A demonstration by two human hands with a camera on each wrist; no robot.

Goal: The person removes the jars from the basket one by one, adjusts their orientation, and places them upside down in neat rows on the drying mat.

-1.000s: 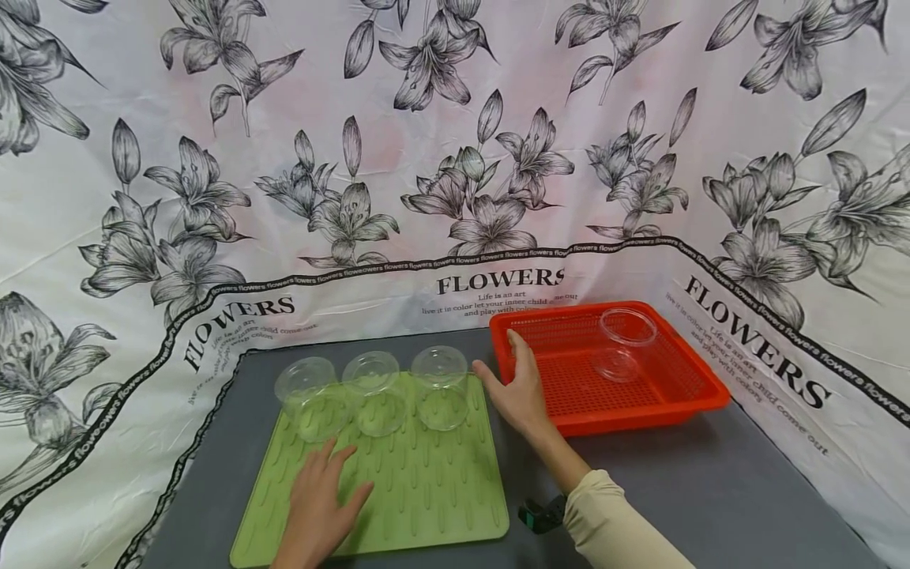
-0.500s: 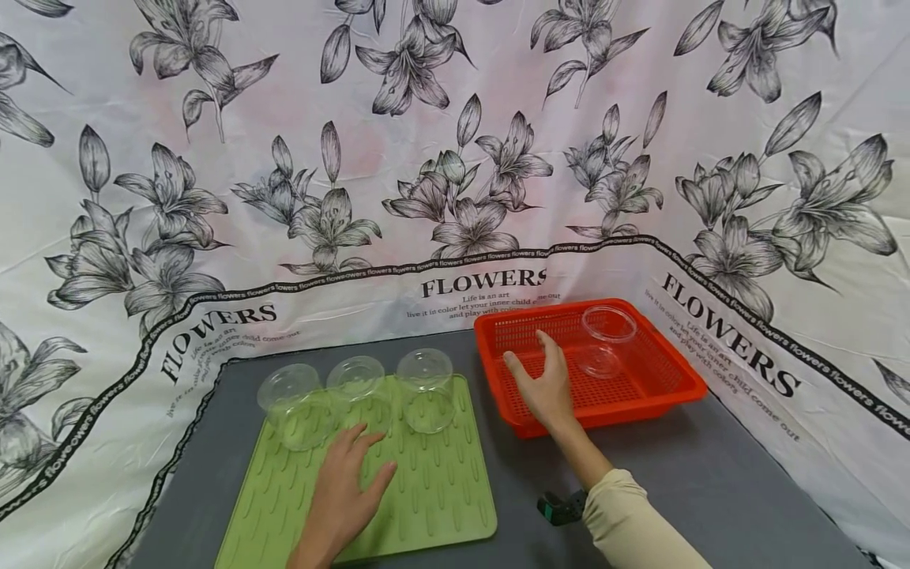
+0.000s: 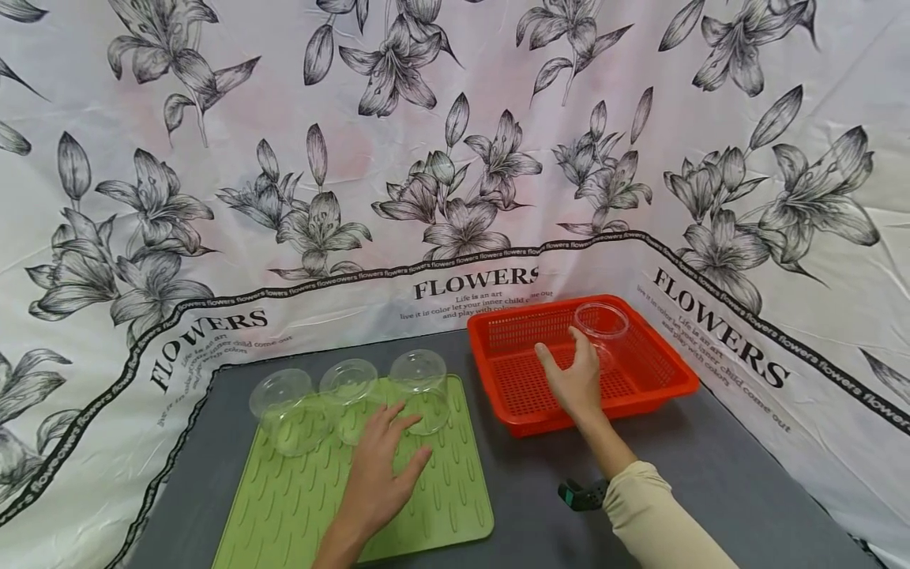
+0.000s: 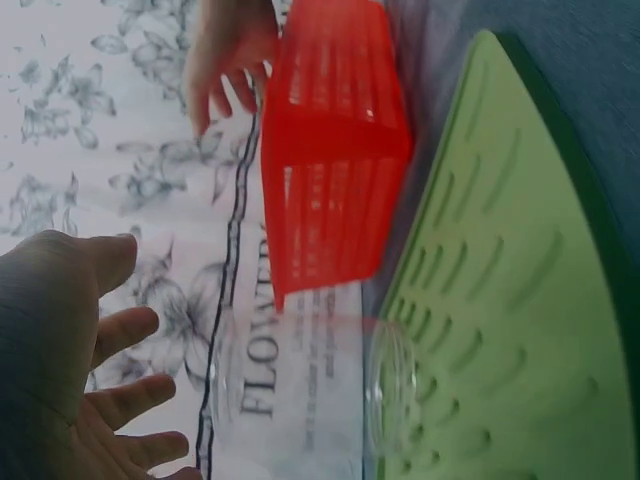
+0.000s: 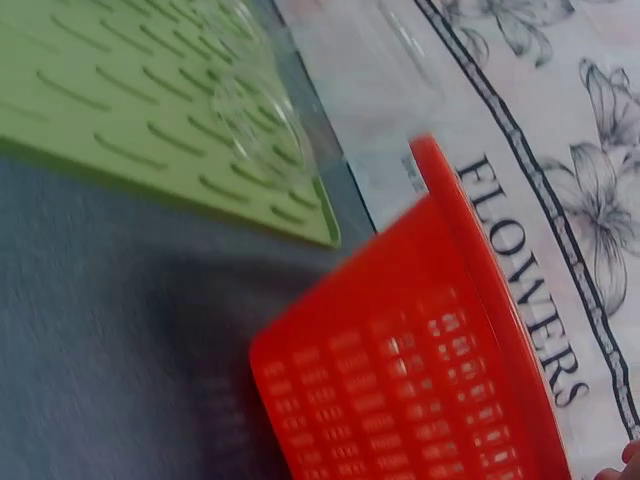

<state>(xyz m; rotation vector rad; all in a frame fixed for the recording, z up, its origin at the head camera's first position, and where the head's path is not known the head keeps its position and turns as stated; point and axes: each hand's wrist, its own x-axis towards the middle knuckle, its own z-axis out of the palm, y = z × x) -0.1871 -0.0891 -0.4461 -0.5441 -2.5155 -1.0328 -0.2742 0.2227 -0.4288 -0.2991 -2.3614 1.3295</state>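
Note:
Three clear plastic cups stand in a row at the back of a green ribbed mat (image 3: pixel 298 506): a left cup (image 3: pixel 287 415), a middle cup (image 3: pixel 344 387) and a right cup (image 3: pixel 421 395). Over the mat hovers my left hand (image 3: pixel 377 482), fingers spread and nothing in it, just in front of the middle and right cups. My right hand (image 3: pixel 579 379), also with nothing in it, reaches over the red basket (image 3: pixel 512 423). Its fingertips are close to another clear cup (image 3: pixel 602 320) inside; whether they touch cannot be seen. The right wrist view catches only fingertips (image 5: pixel 625 465).
The grey table (image 3: pixel 526 490) bears the mat on the left and the basket on the right. A floral cloth (image 3: pixel 455 205) rises behind and along both sides. A dark band (image 3: pixel 583 495) sits by the right sleeve (image 3: pixel 650 514).
My right hand has moved right, from the basket's left edge to over its inside, near the cup. My left hand has moved right, towards the right cup. The head view has shifted slightly.

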